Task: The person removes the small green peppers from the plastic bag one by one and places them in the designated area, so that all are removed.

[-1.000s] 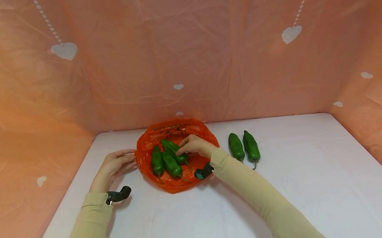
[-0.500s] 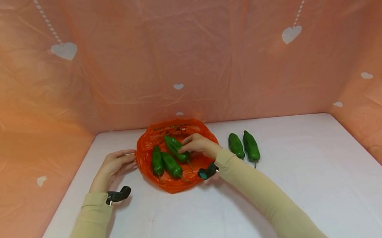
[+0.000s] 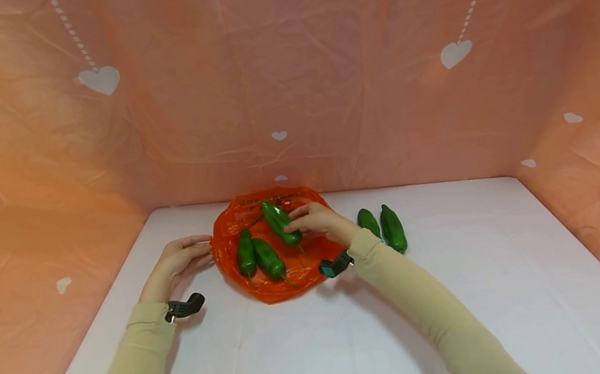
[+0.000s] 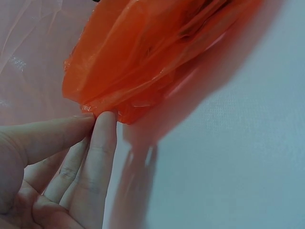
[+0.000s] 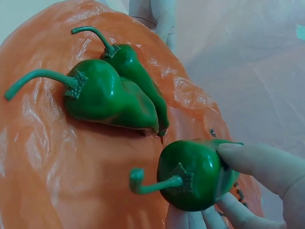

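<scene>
My left hand (image 3: 175,265) pinches the rim of an orange-red plastic bag (image 3: 229,219) between thumb and finger, at the bag's left side. The bag lies spread wide on the table. Over its right part, my right hand (image 3: 320,220) grips a green pepper (image 5: 188,164), thumb on one side and fingers beneath. That pepper appears raised off the bag, its stem pointing toward the person. Two more green peppers, one (image 3: 246,254) at the left and one (image 3: 269,259) beside it, lie on the bag with their narrow ends close together.
Two other green peppers lie on the white table (image 3: 490,288) right of the bag: one (image 3: 368,221) partly behind the right forearm, the other (image 3: 393,229) beside it. Orange cloth (image 3: 287,87) with white hearts hangs around the back and sides.
The right hand has moved right and a little away from the person, carrying its pepper apart from the two on the bag. The left hand stays at the rim.
</scene>
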`<state>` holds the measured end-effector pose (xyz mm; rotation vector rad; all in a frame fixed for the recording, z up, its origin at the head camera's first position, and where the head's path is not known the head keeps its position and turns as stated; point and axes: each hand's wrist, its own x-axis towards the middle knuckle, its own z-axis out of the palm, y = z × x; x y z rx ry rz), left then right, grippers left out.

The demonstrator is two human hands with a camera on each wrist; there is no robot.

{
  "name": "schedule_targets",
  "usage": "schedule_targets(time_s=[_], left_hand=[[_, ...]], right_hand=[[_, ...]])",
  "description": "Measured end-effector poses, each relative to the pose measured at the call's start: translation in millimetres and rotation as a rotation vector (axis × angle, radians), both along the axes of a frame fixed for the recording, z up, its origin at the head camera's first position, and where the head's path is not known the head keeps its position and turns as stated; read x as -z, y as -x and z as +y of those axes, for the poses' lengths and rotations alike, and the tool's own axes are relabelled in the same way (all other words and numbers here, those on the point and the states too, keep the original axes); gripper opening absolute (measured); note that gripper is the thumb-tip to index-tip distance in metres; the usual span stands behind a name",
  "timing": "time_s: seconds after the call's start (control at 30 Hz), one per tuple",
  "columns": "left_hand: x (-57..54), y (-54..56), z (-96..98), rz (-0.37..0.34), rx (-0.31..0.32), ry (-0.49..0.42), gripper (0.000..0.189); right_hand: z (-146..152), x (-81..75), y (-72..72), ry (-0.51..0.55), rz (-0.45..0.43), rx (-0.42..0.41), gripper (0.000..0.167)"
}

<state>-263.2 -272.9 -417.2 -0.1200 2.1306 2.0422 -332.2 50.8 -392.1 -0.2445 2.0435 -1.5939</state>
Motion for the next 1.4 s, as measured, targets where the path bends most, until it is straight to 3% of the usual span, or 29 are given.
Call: schedule_targets(time_s=[0.17, 0.5, 0.73, 0.83, 1.17, 1.4], left_hand=[[1.4, -1.3, -0.5, 0.047, 0.036, 0.005, 0.045], [-2.8, 4.3, 0.8, -0.062, -0.007, -0.013, 0.050], [-2.4, -3.3, 0.4, 0.038, 0.034, 0.027, 0.046], [-1.5, -4.1, 0.2, 0.045, 0.035, 0.023, 0.046], [0.8, 3.4, 0.7, -0.028, 0.016, -0.046, 0.051], [-0.6, 2.0, -1.7, 0.037, 0.069, -0.003, 0.047]], right_hand=[[8, -4.4, -2.5, 0.015, -0.027, 0.014, 0.053], [35, -11.6, -6.6, 0.111, -0.025, 0.009, 0.048], [65, -17.6, -14.6, 0.146, 0.032, 0.003, 0.041], [77, -16.8, -16.7, 0.187, 0.046, -0.008, 0.037], [116, -11.7, -21.1, 0.191, 0.070, 0.092, 0.037], [142, -16.6, -22.9, 0.158, 0.058, 0.144, 0.044]])
